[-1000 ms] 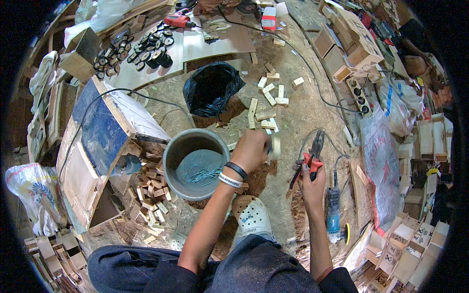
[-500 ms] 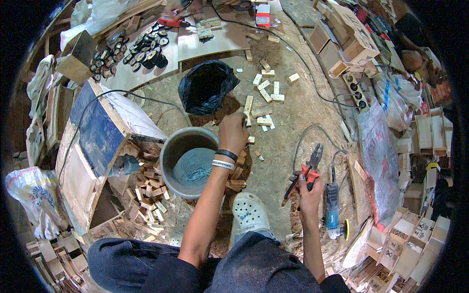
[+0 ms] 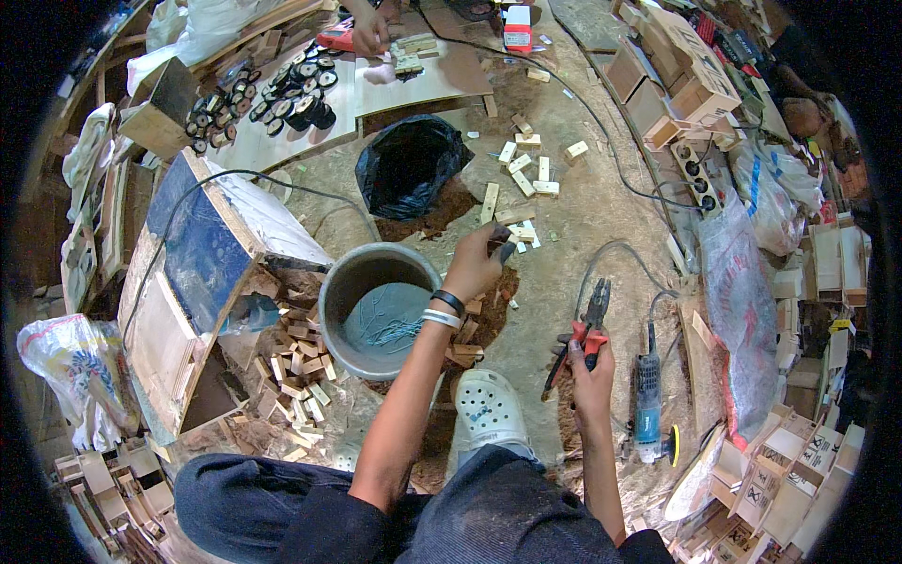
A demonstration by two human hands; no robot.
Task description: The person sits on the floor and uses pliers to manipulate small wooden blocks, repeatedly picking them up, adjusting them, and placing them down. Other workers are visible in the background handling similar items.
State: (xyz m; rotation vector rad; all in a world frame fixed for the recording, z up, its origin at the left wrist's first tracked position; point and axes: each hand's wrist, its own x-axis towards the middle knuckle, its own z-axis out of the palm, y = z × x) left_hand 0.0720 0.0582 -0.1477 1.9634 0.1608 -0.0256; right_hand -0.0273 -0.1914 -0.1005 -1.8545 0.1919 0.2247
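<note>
My left hand reaches forward over the dirt floor, just right of a grey bucket. Its fingers are closed on a small wooden block at the near edge of a scatter of pale wooden blocks. My right hand is held lower right and grips red-handled pliers with the jaws pointing away from me. Thin wires or nails lie in the bucket's bottom. A pile of small wood offcuts lies left of the bucket.
A black plastic bag sits beyond the bucket. A blue angle grinder with its cable lies right of my right hand. A blue-topped wooden box stands at left. Another person's hand works at a board with black wheels.
My left hand went forward from beside the bucket to the scattered blocks and closed on one. My right hand with the pliers sank a little toward me.
</note>
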